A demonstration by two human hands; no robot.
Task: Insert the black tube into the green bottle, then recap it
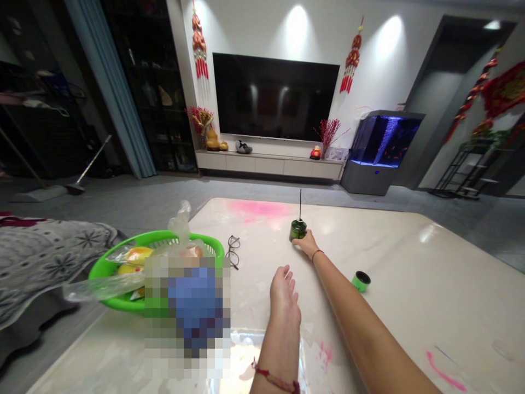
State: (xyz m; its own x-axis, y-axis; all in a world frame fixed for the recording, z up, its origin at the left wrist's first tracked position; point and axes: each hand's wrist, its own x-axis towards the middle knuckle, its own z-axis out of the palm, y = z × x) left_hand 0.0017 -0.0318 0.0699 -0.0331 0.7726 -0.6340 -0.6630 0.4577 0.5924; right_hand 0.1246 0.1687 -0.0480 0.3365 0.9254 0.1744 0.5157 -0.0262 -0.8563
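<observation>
My right hand (307,244) reaches across the pale table and grips the side of a dark green glass reed diffuser bottle (297,231). The bottle stands upright, with one thin black stick (301,203) rising from its neck. Nearer to me, my left hand (284,290) rests palm up with its fingers loosely apart, and nothing is in it. To the right of my right forearm lies a green ring-shaped cap (361,281) with a dark inside. Folded-out eyeglasses (233,253) are left of both hands.
A green plastic basket (96,276) with bagged items sits at the table's left; a blurred patch covers its front. Pink stains (258,208) mark the pale table (414,257). Beyond are a television (274,98), a low cabinet (268,164) and a lit fish tank (383,139).
</observation>
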